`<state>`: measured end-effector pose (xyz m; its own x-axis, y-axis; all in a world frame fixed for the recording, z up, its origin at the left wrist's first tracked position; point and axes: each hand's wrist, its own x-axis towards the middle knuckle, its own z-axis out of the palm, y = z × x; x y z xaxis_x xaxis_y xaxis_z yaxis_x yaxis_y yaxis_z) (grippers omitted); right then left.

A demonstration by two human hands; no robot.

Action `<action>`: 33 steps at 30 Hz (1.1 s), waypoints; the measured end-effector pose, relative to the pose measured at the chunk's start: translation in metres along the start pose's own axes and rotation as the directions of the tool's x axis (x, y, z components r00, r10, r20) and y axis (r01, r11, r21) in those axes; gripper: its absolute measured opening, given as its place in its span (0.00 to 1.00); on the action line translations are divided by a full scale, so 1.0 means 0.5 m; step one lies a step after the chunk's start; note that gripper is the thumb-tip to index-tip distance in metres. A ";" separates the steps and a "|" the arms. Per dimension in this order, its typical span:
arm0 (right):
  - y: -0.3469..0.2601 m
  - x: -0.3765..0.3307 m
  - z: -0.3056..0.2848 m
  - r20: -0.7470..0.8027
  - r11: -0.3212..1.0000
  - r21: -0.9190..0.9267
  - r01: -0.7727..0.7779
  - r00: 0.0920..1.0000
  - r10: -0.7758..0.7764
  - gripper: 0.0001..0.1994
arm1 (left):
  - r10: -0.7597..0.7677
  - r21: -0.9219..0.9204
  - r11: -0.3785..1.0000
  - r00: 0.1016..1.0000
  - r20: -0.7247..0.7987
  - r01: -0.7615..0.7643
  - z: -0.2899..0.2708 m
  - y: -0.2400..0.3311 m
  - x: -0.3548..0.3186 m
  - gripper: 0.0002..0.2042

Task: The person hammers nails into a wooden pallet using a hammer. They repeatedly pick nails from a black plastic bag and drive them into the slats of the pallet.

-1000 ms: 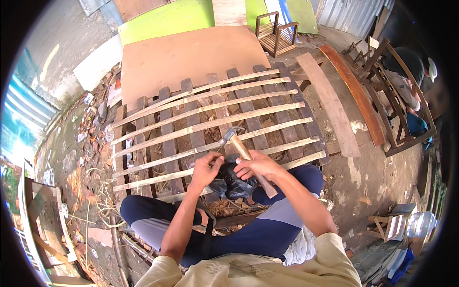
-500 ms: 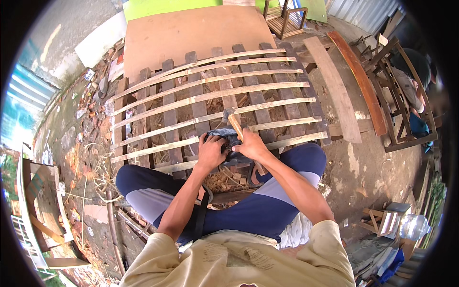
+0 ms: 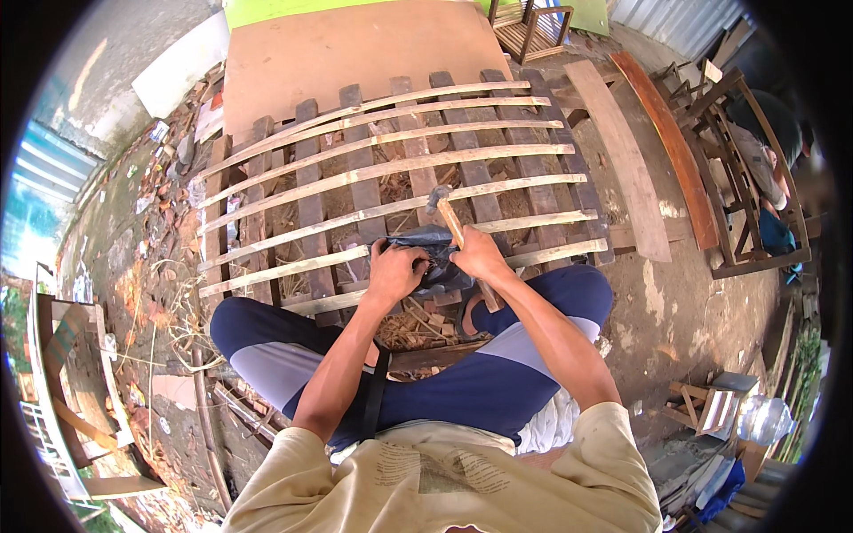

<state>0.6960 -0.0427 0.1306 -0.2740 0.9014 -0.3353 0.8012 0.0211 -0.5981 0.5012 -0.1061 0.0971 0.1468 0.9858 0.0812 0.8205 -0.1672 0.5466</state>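
A crumpled black plastic bag [image 3: 434, 251] lies over the near slats in front of me, its mouth spread. At its left side my left hand [image 3: 395, 269] is closed, fingers curled against the plastic; whatever is between the fingertips is hidden. My right hand [image 3: 481, 256] is wrapped round the wooden handle of a hammer [image 3: 450, 222], with the thumb side against the bag's right edge. The hammer's metal head points away from me, above the slats. Beneath lies a frame of light bamboo slats [image 3: 373, 169] laid across dark wooden boards [image 3: 364, 191].
My bent legs flank the near edge. A large brown sheet [image 3: 364, 53] lies beyond the slats. Long planks [image 3: 619, 160] and a wooden frame [image 3: 804, 240] stand right, with a person behind it. Debris [image 3: 164, 240] covers the left ground; a wooden chair-like piece [image 3: 533, 27] is far right.
The black bag is spread wider and shows more. My right hand and the hammer have moved slightly right, away from my left hand. The view has shifted a little.
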 end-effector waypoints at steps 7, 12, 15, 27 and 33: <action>0.003 -0.001 -0.001 -0.011 1.000 0.018 0.016 1.000 -0.016 0.15 | -0.028 -0.019 0.999 0.999 0.042 0.029 -0.006 -0.015 0.010 0.04; -0.002 -0.003 -0.004 -0.010 1.000 0.018 0.006 1.000 -0.005 0.14 | 0.032 -0.030 0.999 0.998 0.051 -0.030 -0.014 -0.015 0.010 0.07; -0.008 -0.008 -0.007 -0.013 1.000 0.009 -0.001 1.000 0.001 0.14 | 0.085 -0.006 0.996 0.996 0.004 -0.085 -0.005 0.009 0.003 0.08; -0.004 -0.009 -0.004 -0.022 1.000 -0.005 0.009 1.000 -0.010 0.17 | 0.044 0.064 0.997 0.998 -0.050 -0.041 0.019 0.036 -0.003 0.05; -0.014 -0.014 -0.009 -0.015 1.000 -0.026 0.004 1.000 -0.004 0.14 | 0.121 0.127 0.985 0.993 -0.013 -0.119 0.020 0.037 -0.003 0.06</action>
<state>0.6949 -0.0471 0.1403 -0.2693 0.9078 -0.3216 0.8137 0.0358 -0.5802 0.5215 -0.1110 0.0987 0.2381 0.9584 0.1575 0.8606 -0.2833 0.4233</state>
